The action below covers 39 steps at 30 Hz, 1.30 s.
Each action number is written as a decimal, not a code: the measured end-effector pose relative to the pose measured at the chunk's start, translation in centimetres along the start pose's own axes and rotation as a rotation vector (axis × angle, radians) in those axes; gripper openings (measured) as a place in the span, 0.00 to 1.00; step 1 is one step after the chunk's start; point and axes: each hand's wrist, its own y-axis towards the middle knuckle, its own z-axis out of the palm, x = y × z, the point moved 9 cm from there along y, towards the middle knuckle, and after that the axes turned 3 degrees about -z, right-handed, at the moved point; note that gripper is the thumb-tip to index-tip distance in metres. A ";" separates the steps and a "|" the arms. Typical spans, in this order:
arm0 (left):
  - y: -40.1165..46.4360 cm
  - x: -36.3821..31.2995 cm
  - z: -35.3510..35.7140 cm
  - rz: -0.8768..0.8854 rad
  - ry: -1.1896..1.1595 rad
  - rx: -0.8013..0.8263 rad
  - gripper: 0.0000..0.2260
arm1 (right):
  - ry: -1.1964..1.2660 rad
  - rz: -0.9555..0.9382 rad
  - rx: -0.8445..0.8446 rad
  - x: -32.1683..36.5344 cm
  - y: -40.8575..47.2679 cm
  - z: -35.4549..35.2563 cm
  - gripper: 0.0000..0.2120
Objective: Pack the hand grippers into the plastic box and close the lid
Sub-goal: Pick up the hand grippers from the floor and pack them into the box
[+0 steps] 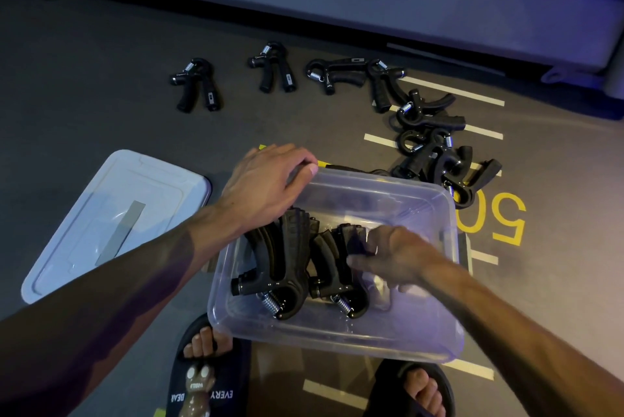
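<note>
Dim bluish light falls on a dark gym floor (101, 95) marked with yellow and white lines, and a padded bench edge (337, 11) runs along the far side. My left hand (266, 180) curls over the far left corner of the clear plastic box (337, 339), gripping its rim to steady it. My right hand (391, 253) is down inside the box, fingers pinching the handle of the packed gripper (341, 274) it is seating beside another packed gripper (280, 268), just left of that hand. Beyond the left hand a row of loose hand grippers (273, 67) lies well apart on the floor, and a heap of hand grippers (442, 160) sits just past the box, ahead of the right hand. The lid (111, 224) lies flat to the left of my left forearm.

I judge these grippers stiff and fairly weighty for their size, with ridged handles that should not slip. The paired handles look like the place to take them, away from the steel spring. The box walls look thin and likely to flex.
</note>
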 end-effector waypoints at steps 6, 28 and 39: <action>1.9 0.4 0.6 -0.019 0.023 0.069 0.15 | 0.692 -0.325 -0.228 3.5 -2.9 -13.6 0.08; 2.5 -0.4 1.0 -0.025 0.135 0.114 0.24 | -0.096 0.090 -0.187 -11.2 13.4 -11.7 0.34; 2.6 -0.2 0.8 0.007 0.038 0.116 0.16 | 0.411 -0.151 -1.031 -6.0 -1.4 -19.8 0.09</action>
